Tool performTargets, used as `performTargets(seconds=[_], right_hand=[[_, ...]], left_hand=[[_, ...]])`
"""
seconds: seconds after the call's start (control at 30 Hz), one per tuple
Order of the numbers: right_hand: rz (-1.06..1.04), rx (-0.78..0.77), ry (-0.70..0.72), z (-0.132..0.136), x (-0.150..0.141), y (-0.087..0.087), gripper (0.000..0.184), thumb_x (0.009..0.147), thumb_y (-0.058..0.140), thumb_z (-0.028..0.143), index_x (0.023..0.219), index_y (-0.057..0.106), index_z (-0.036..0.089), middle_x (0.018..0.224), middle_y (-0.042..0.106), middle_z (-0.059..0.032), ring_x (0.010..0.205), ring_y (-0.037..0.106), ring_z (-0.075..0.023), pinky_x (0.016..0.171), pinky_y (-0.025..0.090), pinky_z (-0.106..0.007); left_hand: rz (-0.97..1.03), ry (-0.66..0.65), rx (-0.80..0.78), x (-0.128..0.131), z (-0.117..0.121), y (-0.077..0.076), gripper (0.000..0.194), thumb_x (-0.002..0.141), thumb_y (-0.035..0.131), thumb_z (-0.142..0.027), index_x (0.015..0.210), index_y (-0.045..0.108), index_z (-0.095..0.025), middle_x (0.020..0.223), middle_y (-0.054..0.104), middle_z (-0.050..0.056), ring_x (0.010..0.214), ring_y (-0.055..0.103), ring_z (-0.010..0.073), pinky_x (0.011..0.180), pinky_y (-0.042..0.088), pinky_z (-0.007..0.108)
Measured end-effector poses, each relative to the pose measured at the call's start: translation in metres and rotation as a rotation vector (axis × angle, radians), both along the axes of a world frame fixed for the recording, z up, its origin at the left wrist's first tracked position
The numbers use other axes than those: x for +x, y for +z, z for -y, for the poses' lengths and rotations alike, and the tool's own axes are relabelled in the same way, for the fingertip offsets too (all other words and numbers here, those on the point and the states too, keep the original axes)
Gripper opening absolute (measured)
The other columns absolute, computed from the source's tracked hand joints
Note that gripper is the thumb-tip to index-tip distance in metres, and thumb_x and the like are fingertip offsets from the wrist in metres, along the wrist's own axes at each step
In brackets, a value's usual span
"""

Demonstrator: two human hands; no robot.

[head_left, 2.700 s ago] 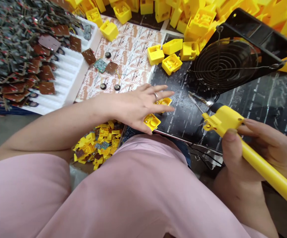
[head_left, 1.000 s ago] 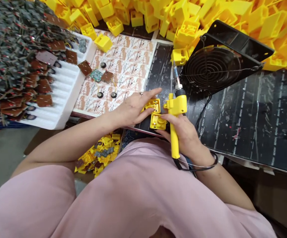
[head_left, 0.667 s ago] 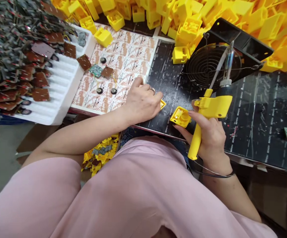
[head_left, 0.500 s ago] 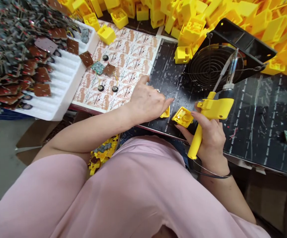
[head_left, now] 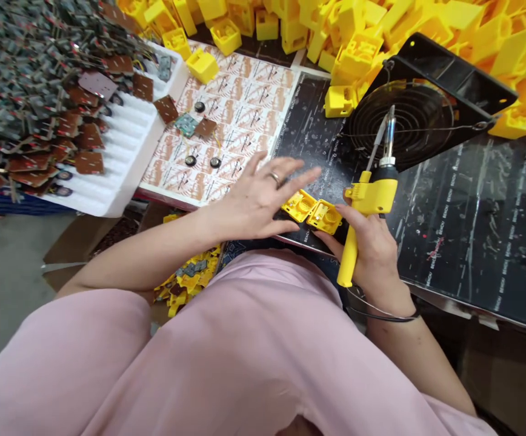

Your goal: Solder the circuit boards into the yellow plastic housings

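Head view: iron [head_left: 372, 195] held in the right hand [head_left: 372, 248], left hand [head_left: 258, 197] spread around the left case [head_left: 300, 206]

The iron is gripped in the right hand, fingers curled around its yellow handle, with its tip [head_left: 391, 115] pointed toward the far side. The tip is seen against the fan [head_left: 397, 124]; whether the two are touching cannot be told. By the index finger and thumb of the same hand, the right case [head_left: 324, 217] is also taken at its edge; how firmly it is pinched cannot be told. A cable [head_left: 383, 318] is seen looped by the right wrist.

The fingers of the left hand are spread wide, and a ring [head_left: 274, 177] is worn on one. The left case is framed between its index finger and thumb; contact cannot be made out. Both cases are laid hollow side up on the black mat [head_left: 458, 212], near its front edge, side by side and touching or nearly so.

Behind the fan, yellow boxes [head_left: 449, 36] are piled. To the left, a printed sheet [head_left: 236, 115] is covered in part by three discs [head_left: 191, 160], a green board [head_left: 185, 124] and a brown board [head_left: 205, 128]. Beside it, a white tray [head_left: 126, 139] is heaped with circuit boards [head_left: 31, 91]. Below the left forearm, yellow parts [head_left: 185, 284] are heaped.
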State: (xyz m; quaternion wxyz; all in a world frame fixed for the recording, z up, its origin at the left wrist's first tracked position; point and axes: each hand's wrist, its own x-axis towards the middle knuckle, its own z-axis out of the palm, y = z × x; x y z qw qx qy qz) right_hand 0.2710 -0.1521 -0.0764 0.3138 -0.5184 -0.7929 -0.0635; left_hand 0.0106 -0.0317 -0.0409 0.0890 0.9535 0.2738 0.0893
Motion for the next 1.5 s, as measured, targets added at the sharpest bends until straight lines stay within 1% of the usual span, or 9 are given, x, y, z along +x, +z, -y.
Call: performTargets(seconds=[0.1, 0.23, 0.5, 0.77, 0.93, 1.03, 1.23, 1.37, 1.5], right_hand=[[-0.031, -0.018, 0.003, -0.006, -0.002, 0.004, 0.073, 0.093, 0.084, 0.042, 0.154, 0.047, 0.029, 0.120, 0.076, -0.0085, 0.097, 0.076, -0.0285, 0.097, 0.061, -0.045], [-0.089, -0.009, 0.050, -0.017, -0.018, 0.004, 0.074, 0.091, 0.082, 0.055, 0.151, 0.049, 0.027, 0.119, 0.076, -0.0096, 0.099, 0.075, -0.0298, 0.097, 0.062, -0.046], [-0.108, -0.028, 0.047, -0.029, -0.040, -0.013, 0.044, 0.103, 0.069, 0.031, 0.145, 0.056, 0.030, 0.106, 0.076, -0.0056, 0.095, 0.076, -0.0263, 0.088, 0.061, -0.039], [-0.080, -0.084, 0.145, -0.030, -0.033, -0.004, 0.070, 0.095, 0.080, 0.038, 0.156, 0.046, 0.029, 0.124, 0.077, -0.0106, 0.108, 0.076, -0.0306, 0.106, 0.058, -0.049], [-0.068, -0.089, 0.238, -0.036, -0.025, -0.002, 0.064, 0.099, 0.075, 0.030, 0.157, 0.047, 0.028, 0.113, 0.078, -0.0080, 0.094, 0.077, -0.0261, 0.088, 0.061, -0.039], [-0.076, -0.120, 0.245, -0.042, -0.022, -0.005, 0.057, 0.100, 0.074, 0.026, 0.153, 0.052, 0.028, 0.118, 0.078, -0.0083, 0.098, 0.077, -0.0247, 0.095, 0.060, -0.041], [-0.088, -0.067, 0.208, -0.045, -0.020, 0.000, 0.058, 0.098, 0.078, 0.036, 0.150, 0.055, 0.029, 0.126, 0.078, -0.0085, 0.105, 0.078, -0.0284, 0.116, 0.053, -0.058], [-0.126, -0.034, 0.129, -0.036, -0.020, 0.012, 0.067, 0.091, 0.086, 0.032, 0.151, 0.053, 0.029, 0.126, 0.078, -0.0090, 0.108, 0.079, -0.0302, 0.100, 0.064, -0.049], [-0.098, -0.005, 0.115, -0.029, -0.022, 0.015, 0.067, 0.090, 0.086, 0.022, 0.149, 0.055, 0.029, 0.118, 0.080, -0.0069, 0.098, 0.080, -0.0268, 0.086, 0.065, -0.039]], left_hand=[[0.035, 0.144, 0.006, -0.027, -0.002, -0.002, 0.100, 0.090, 0.072, -0.071, 0.168, 0.037, -0.020, 0.169, 0.046, 0.021, 0.152, 0.046, 0.0434, 0.125, 0.037, 0.062], [0.042, 0.234, -0.046, -0.046, -0.007, -0.006, 0.068, 0.092, 0.068, -0.064, 0.142, 0.066, -0.017, 0.138, 0.071, 0.019, 0.127, 0.065, 0.0381, 0.109, 0.052, 0.053], [-0.074, 0.178, -0.451, -0.016, -0.037, 0.021, 0.057, 0.104, 0.040, -0.065, 0.107, 0.074, -0.019, 0.089, 0.077, 0.007, 0.087, 0.073, 0.0258, 0.080, 0.053, 0.035], [-0.178, 0.315, 0.077, -0.015, -0.017, 0.020, 0.078, 0.087, 0.069, -0.080, 0.129, 0.071, -0.015, 0.119, 0.074, 0.022, 0.117, 0.068, 0.0454, 0.093, 0.053, 0.052], [-0.201, 0.135, 0.121, -0.027, 0.014, 0.005, 0.045, 0.099, 0.061, -0.033, 0.140, 0.068, -0.016, 0.129, 0.075, 0.018, 0.109, 0.071, 0.0338, 0.090, 0.057, 0.045], [-0.056, -0.019, 0.045, -0.032, 0.015, -0.006, 0.060, 0.096, 0.049, -0.009, 0.155, 0.057, -0.016, 0.153, 0.065, 0.017, 0.125, 0.069, 0.0267, 0.107, 0.054, 0.040], [-0.009, 0.087, -0.054, -0.056, -0.048, 0.012, 0.043, 0.099, 0.060, -0.029, 0.139, 0.070, -0.019, 0.150, 0.068, 0.014, 0.127, 0.068, 0.0314, 0.111, 0.053, 0.052], [-0.295, 0.216, 0.072, -0.076, -0.116, 0.016, 0.020, 0.088, 0.065, -0.014, 0.101, 0.079, -0.018, 0.123, 0.077, 0.011, 0.133, 0.061, 0.0360, 0.115, 0.047, 0.061], [-0.464, 0.163, 0.131, -0.083, -0.137, 0.017, 0.007, 0.087, 0.067, -0.015, 0.087, 0.074, -0.017, 0.110, 0.078, 0.013, 0.130, 0.059, 0.0332, 0.119, 0.045, 0.062]])
